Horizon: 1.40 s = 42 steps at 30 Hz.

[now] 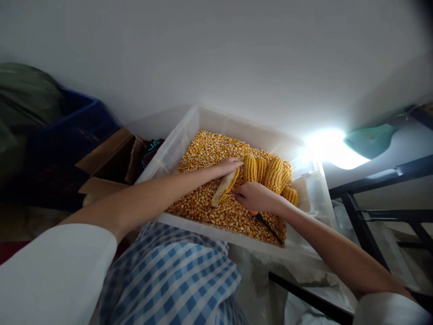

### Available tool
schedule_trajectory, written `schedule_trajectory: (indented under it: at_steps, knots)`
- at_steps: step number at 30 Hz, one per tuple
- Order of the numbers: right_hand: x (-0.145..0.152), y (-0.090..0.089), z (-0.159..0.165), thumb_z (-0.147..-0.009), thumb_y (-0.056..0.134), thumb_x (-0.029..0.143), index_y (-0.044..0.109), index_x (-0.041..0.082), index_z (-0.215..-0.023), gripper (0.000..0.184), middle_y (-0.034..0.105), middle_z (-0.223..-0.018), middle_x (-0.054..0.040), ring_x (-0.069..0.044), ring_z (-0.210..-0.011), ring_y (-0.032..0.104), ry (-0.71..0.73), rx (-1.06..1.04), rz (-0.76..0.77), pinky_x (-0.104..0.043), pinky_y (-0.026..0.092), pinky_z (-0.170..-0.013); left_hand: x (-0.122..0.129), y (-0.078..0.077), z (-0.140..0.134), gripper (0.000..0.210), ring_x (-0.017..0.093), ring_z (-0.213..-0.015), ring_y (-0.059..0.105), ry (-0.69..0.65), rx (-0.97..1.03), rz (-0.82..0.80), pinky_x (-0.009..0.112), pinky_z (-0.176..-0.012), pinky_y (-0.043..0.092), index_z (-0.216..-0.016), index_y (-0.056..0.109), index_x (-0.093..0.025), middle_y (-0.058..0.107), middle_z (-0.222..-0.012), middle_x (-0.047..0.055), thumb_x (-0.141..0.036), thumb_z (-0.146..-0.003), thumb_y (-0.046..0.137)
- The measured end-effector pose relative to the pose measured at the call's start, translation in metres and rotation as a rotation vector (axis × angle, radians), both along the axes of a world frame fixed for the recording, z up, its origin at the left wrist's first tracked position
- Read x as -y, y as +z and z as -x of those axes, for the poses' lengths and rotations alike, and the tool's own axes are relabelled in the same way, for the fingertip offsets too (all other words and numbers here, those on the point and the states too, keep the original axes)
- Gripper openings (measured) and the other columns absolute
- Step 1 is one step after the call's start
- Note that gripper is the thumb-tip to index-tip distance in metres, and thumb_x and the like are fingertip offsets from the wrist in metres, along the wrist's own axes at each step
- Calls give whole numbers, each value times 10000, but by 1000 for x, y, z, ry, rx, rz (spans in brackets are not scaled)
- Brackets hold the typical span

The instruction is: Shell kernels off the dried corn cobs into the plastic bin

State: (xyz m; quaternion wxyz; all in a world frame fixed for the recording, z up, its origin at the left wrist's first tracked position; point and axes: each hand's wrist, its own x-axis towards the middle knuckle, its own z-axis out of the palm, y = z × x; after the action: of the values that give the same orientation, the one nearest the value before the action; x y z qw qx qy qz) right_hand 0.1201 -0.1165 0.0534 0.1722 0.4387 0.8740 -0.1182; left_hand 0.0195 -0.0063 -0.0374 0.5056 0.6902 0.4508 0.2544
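Observation:
My left hand [232,166] is closed round the upper end of a partly stripped corn cob [223,188]. Pale bare core shows along one side of the cob, and a strip of yellow kernels remains on the other. My right hand [257,197] is a closed fist just right of the cob, with a thin dark tip poking out towards the kernels. What it grips is mostly hidden. Below that fist, an orange piece and a long dark shaft [269,229] slant across the loose kernels [216,146]; whether they belong to the held thing I cannot tell.
Several full ears of corn [273,174] lie at the right of the translucent plastic bin [172,153]. A bright lamp with a green housing [370,141] shines at its right corner. To the left are an open cardboard box [108,153] and a blue crate [77,117]. Black metal bars [358,225] stand right.

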Motion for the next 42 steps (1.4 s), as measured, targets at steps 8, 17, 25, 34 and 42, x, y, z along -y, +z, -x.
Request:
schedule_trajectory:
  at_steps: [8, 17, 25, 34, 42]
  knots:
    - [3, -5, 2, -841, 223, 341, 607, 164, -802, 425, 633, -768, -73, -142, -644, 559, -64, 29, -11, -211, 323, -547, -2, 1, 0, 340, 136, -669, 514, -47, -52, -28, 232, -653, 373, -701, 601, -129, 601, -703, 13, -403, -703, 400]
    - [11, -8, 11, -842, 214, 333, 602, 142, -889, 435, 619, -853, -115, -179, -773, 566, -192, 91, 28, -243, 368, -652, 1, 10, 0, 338, 141, -641, 497, -81, -116, -102, 230, -610, 363, -687, 597, -123, 573, -647, 18, -379, -721, 380]
    - [12, -10, 12, -844, 240, 294, 597, 150, -833, 385, 625, -807, -103, -177, -740, 578, -137, 84, -16, -247, 387, -643, -1, 5, 0, 341, 136, -658, 503, -90, -119, -120, 230, -631, 370, -696, 578, -135, 575, -672, 2, -397, -725, 362]
    - [9, -16, 10, -812, 262, 263, 602, 152, -785, 359, 627, -786, -95, -188, -721, 582, -150, 34, -20, -255, 389, -613, 3, 8, -2, 328, 134, -653, 504, -20, -112, -117, 223, -637, 368, -669, 574, -131, 573, -658, 5, -384, -728, 374]
    - [20, -13, 23, -761, 356, 193, 608, 128, -797, 263, 621, -760, -134, -209, -732, 583, -164, 118, -70, -280, 415, -615, 4, 1, -4, 399, 118, -555, 476, 26, -113, -156, 218, -555, 344, -612, 546, -132, 528, -558, 0, -440, -750, 333]
